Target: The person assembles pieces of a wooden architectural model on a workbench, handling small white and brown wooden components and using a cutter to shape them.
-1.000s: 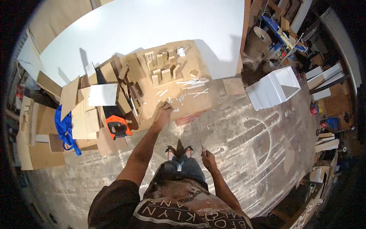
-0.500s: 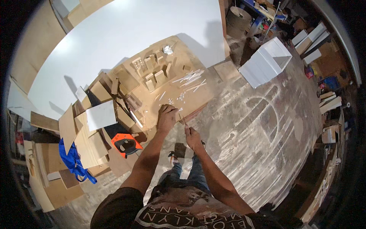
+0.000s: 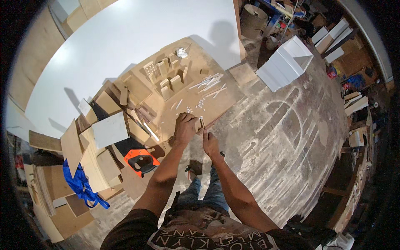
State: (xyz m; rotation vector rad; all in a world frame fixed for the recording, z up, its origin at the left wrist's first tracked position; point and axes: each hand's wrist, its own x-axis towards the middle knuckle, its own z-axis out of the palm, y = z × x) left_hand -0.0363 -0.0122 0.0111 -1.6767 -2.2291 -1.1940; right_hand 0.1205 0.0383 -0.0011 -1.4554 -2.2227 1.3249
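Your right hand (image 3: 211,143) is closed round a slim, straight tool (image 3: 203,124), its tip near a small white piece (image 3: 200,117). Your left hand (image 3: 185,128), just beside it, has its fingers bent inward; I can't tell whether they pinch that piece. Beyond both hands, the flat brown tabletop (image 3: 225,104) carries white crumbs (image 3: 201,103), narrow white strips (image 3: 209,81) and squared wooden blocks (image 3: 176,82). A second ago your right hand hung lower, well apart from the left.

Bright light washes the white board (image 3: 133,41), where a soft head-shaped shadow (image 3: 223,35) falls; the right side dims, straight edges bow, corners blacken.
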